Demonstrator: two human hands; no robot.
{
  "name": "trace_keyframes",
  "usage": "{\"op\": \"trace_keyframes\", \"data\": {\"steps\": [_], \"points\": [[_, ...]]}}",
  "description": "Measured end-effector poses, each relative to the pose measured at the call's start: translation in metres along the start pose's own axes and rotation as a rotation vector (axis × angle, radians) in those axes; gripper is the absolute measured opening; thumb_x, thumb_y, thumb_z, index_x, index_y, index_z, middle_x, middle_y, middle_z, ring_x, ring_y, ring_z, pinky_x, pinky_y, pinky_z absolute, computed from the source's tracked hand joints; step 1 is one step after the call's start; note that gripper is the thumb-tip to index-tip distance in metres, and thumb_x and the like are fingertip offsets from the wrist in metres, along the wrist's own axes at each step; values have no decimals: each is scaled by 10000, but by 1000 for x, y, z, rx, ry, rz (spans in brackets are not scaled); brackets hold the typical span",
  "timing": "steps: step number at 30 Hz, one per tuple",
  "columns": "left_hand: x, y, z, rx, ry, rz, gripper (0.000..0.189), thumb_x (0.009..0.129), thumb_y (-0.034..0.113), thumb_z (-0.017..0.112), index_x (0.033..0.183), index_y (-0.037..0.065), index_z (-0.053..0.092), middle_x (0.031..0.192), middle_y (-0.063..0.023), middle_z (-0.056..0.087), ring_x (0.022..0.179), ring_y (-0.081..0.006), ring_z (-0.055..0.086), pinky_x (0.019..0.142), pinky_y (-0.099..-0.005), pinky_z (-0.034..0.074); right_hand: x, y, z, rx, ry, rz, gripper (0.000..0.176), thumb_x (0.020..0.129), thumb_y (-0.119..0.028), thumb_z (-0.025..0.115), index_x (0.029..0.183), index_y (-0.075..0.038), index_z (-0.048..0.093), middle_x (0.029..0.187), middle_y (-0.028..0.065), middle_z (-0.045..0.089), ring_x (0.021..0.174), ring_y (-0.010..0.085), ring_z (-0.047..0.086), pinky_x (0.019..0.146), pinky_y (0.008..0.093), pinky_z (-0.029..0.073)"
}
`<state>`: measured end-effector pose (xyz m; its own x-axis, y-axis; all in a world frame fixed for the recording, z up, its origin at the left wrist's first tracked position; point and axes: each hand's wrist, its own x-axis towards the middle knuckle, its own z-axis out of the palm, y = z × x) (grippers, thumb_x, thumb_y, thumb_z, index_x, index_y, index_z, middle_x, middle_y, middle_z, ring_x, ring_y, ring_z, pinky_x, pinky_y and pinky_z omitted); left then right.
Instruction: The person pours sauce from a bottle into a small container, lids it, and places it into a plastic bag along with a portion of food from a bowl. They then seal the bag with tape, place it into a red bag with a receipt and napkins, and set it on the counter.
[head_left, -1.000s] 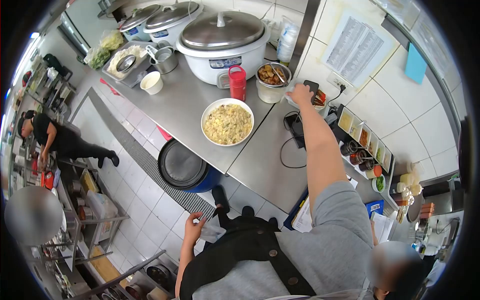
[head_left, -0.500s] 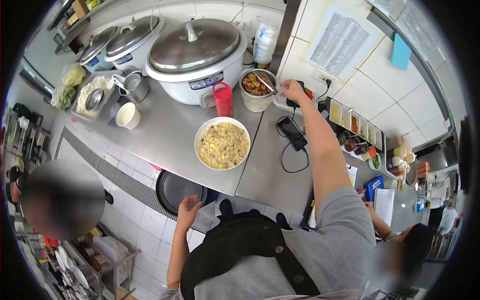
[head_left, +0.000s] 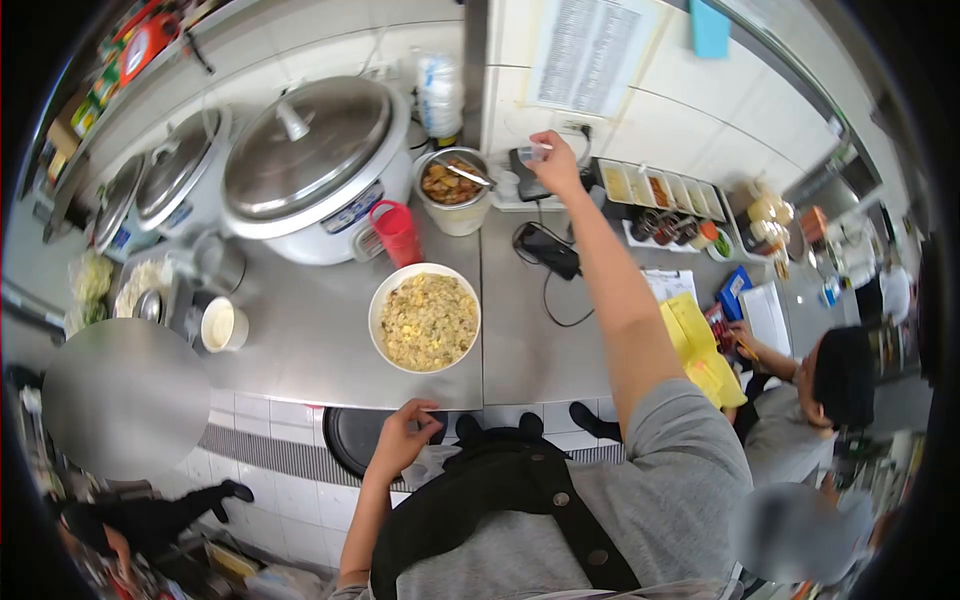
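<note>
The steel counter [head_left: 540, 350] holds a big rice cooker [head_left: 310, 160]; its blue label [head_left: 354, 206] and the words on the wall sheet [head_left: 590, 55] are too blurry to read. A white bowl of fried rice [head_left: 425, 318] sits in front. The left hand [head_left: 404, 438] is curled — I cannot tell if it grips anything. The right hand [head_left: 556, 163] pinches a small clear cup [head_left: 534, 152] above the counter's back — its long side and which way it points, I cannot tell.

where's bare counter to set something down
Two patches of steel counter look free: between the white cup and the fried rice, and right of the fried rice, in front of the black phone. Crowded: around the right hand, and where the largest rice cooker, red cup and white tub stand close together.
</note>
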<state>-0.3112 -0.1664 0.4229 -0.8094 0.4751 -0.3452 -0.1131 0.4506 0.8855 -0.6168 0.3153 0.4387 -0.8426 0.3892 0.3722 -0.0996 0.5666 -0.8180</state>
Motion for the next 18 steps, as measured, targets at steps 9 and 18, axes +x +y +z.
{"op": "trace_keyframes", "data": {"steps": [9, 18], "points": [[74, 140, 30, -222, 270, 729, 941, 791, 55, 832, 1557, 32, 286, 1418, -136, 499, 1160, -195, 603, 696, -219, 531, -228, -204, -48, 356, -115, -357, 407, 811, -41, 788, 1169, -72, 599, 1245, 98, 638, 1189, 242, 601, 978, 375, 506], [89, 132, 61, -318, 114, 515, 588, 762, 19, 851, 1272, -25, 564, 1109, -103, 666, 928, -117, 659, 630, -195, 505, -309, -183, -81, 282, -78, -340, 484, 711, 8, 747, 1164, -79, 600, 1214, 89, 642, 1190, 323, 556, 1033, 443, 425]]}}
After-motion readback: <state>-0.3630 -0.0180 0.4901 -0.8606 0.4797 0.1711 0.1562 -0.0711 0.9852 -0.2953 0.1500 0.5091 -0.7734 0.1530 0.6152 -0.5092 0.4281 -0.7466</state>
